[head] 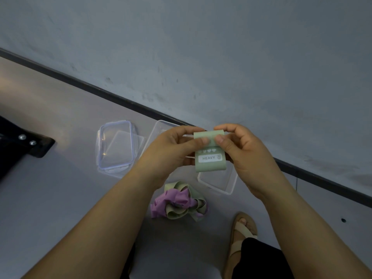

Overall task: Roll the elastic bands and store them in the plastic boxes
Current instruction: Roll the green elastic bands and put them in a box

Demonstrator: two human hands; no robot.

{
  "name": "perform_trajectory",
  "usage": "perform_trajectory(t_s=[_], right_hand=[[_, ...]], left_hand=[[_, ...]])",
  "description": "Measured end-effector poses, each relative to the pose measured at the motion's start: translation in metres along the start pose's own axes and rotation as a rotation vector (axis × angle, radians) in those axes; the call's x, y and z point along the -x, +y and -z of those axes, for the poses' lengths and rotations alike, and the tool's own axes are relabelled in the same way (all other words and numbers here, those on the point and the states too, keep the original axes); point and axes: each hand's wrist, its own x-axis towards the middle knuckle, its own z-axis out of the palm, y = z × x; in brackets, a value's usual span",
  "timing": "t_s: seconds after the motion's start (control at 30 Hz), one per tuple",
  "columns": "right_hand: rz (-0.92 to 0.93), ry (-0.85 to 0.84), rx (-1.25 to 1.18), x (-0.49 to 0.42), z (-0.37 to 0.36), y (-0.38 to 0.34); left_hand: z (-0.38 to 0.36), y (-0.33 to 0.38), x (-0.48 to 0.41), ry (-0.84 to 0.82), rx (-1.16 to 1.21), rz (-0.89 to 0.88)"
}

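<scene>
Pinching flat matte green band (210,153), both hands (171,147) (248,152)

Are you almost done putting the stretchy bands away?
Not nearly. The lid is off, set aside. The left hand and right hand pinch one green band marked HEAVY. The tangled pile of purple and green bands waits, and what shows of the box looks empty.
</scene>
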Motion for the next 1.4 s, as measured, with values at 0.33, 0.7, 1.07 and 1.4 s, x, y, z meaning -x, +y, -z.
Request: perform_trajectory(t_s=[0.33,0.7,1.07,1.4], right_hand=[[0.013,-0.039,0.027,0.0014,-0.0030,0.0012],[-0.100,0.024,-0.082,0.0008,-0.0050,-0.0002],[-0.024,0.009,-0.030,0.0003,-0.0037,0.0033],[-0.099,-0.027,-0.059,-0.0005,-0.0052,0.0011]], left_hand=[[0.0035,0.0001,-0.0010,0.018,-0.004,0.006],[0.0024,-0.0027,-0.0016,0.041,-0.099,-0.073],[0.0029,-0.0024,-0.0027,0.017,0.028,0.053],[0.0046,-0.0020,-0.0024,0.069,-0.036,-0.025]])
